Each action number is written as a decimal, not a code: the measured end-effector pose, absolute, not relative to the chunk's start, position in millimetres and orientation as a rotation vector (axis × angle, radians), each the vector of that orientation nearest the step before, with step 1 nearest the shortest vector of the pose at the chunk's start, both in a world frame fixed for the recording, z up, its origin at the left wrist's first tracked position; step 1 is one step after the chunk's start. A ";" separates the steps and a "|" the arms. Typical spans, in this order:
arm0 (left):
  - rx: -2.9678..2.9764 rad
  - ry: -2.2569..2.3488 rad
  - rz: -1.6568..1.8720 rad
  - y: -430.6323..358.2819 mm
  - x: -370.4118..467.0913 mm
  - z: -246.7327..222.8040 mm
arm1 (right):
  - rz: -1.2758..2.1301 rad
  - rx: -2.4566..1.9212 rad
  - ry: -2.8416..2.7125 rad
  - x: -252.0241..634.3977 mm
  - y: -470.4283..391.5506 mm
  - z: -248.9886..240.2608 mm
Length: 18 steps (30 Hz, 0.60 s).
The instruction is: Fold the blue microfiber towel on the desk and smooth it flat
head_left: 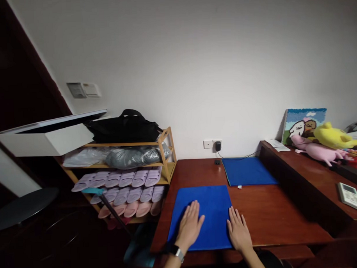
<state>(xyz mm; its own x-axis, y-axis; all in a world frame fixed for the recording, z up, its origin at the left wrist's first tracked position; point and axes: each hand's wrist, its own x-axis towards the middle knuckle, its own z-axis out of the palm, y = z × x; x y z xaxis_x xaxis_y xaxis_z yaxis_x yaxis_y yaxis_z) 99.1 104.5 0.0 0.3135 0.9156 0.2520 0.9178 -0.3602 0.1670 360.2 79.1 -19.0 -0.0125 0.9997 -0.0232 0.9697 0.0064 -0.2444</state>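
Observation:
A bright blue cloth (214, 211) lies flat on the reddish-brown wooden table (266, 215) near its front edge. My left hand (190, 225) rests palm down on the left part of the cloth, fingers extended, with a watch at the wrist. My right hand (239, 229) is spread at the cloth's right edge, mostly over the bare wood, holding nothing. A second blue cloth (250, 171) with a small white tag lies farther back on the table, against the wall.
A wooden rack (167, 173) with slippers and a black bag (122, 128) stands left of the table. A charger (218, 146) is plugged into the wall. On the raised ledge at right are plush toys (333, 136) and a white remote (350, 195).

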 end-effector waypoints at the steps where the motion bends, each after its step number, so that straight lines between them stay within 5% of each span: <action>1: -2.632 -1.677 -0.494 101.8 124.1 -0.2 | 0.289 -2.089 -2.115 360.5 79.1 -17.5; 8: -2.872 -1.485 -0.512 90.1 212.3 -10.8 | 0.288 -2.054 -2.213 363.1 76.9 -13.1; 18: -2.264 -2.137 -0.378 66.8 23.8 -39.2 | 0.219 -2.140 -2.097 356.1 78.2 -29.1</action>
<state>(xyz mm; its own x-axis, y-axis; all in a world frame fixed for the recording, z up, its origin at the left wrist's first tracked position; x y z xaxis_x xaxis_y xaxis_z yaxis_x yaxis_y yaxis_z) 23.8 66.8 -39.2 0.0427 0.9831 0.1779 0.9844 -0.0718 0.1605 356.1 78.2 -29.1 0.0193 0.9998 -0.0075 0.9798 -0.0204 -0.1990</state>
